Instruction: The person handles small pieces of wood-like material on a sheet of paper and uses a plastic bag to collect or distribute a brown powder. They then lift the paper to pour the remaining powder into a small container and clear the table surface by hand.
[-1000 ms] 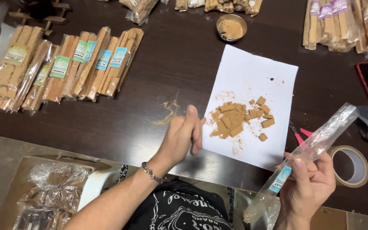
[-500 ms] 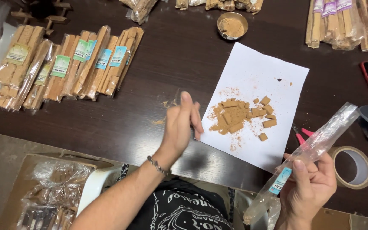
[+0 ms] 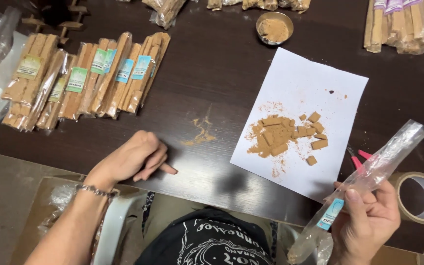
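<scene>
My right hand (image 3: 369, 221) grips a long clear plastic sleeve (image 3: 376, 167) with a small blue label near its lower end; the sleeve slants up to the right. My left hand (image 3: 133, 157) rests on the dark wooden table (image 3: 212, 83) near its front edge, fingers curled loosely, holding nothing. Right of it lies a white sheet of paper (image 3: 305, 88) with a pile of small brown wood pieces (image 3: 283, 135) and brown dust. A smear of brown dust (image 3: 201, 131) marks the table between my left hand and the paper.
A row of bagged wooden sticks (image 3: 84, 78) with green and blue labels lies at the back left. A small metal bowl of brown powder (image 3: 274, 28) stands behind the paper. More bagged sticks (image 3: 403, 24) lie at the back right. A tape roll (image 3: 420, 196) and red-handled pliers (image 3: 359, 158) lie right.
My left hand has drawn back from beside the paper toward the left and the table's front edge. The right hand keeps the plastic sleeve in much the same place.
</scene>
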